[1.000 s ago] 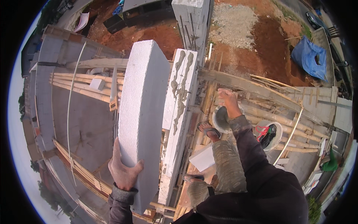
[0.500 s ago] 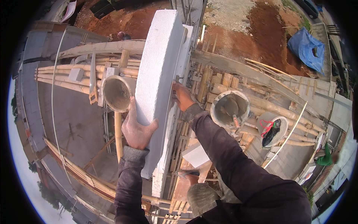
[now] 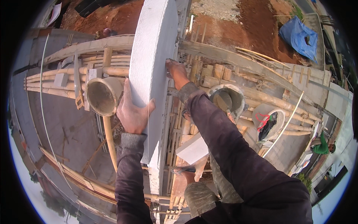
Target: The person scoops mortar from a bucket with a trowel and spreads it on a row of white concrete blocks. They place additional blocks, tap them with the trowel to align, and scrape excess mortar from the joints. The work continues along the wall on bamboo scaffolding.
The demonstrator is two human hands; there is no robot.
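A long white aerated concrete block (image 3: 158, 48) lies along the narrow wall in front of me, its far end running past the upper edge of the view. Dusty and pale, my left hand (image 3: 134, 114) clasps the near end, fingers along the left side and thumb over the right. My right hand (image 3: 176, 74) presses curled fingers against the right side, farther along; some fingertips are hidden. Left of the block hangs a mortar-stained bucket (image 3: 101, 96). Beyond my right forearm stands another bucket (image 3: 228, 100) with a trowel (image 3: 225, 102) in it.
Right of the wall are bamboo poles (image 3: 268, 100), a bucket (image 3: 269, 125) of dark items with red cord, and a smaller white block (image 3: 192, 149) by my foot. A handsaw (image 3: 77, 82) hangs at left. A person in green (image 3: 322, 145) is far right.
The block and my left hand have moved forward, away from me, and the block's far end has left the view. My right hand has shifted forward too. The whole view has also shifted slightly.
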